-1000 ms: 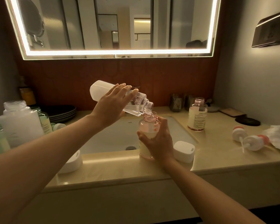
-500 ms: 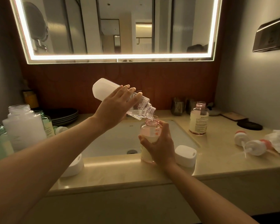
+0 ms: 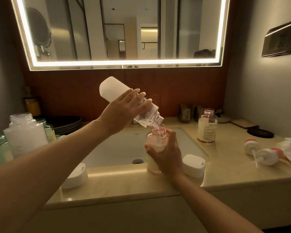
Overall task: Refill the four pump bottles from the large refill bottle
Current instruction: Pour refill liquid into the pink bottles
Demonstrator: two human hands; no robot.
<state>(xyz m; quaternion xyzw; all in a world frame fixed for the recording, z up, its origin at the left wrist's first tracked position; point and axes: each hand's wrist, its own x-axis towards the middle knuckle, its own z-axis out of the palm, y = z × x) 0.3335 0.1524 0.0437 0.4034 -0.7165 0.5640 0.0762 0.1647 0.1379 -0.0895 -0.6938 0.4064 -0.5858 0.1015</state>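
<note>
Refill bottle is tipped steeper than a second ago. Its base is up higher and its neck is now right at the mouth of the pump bottle, with a thin stream running in. Only a small clear pool with bubbles sits by the neck, so it's probably close to dry, which would explain the extra tilt.

Front to back: the right hand has its grip wrapped around the pump bottle, which hasn't budged from the front strip of the tabletop, just ahead of the sink. A white cap sits just right of it. Over the sink, the left hand grips the refill bottle around its middle, fingers laid over the top.

Further back on the right, another pink bottle stands open and two pump heads lie on their sides, so nothing's capped yet. Looks like this fill is nearly done. Whether the open white bottle far left is full, can't tell.
</note>
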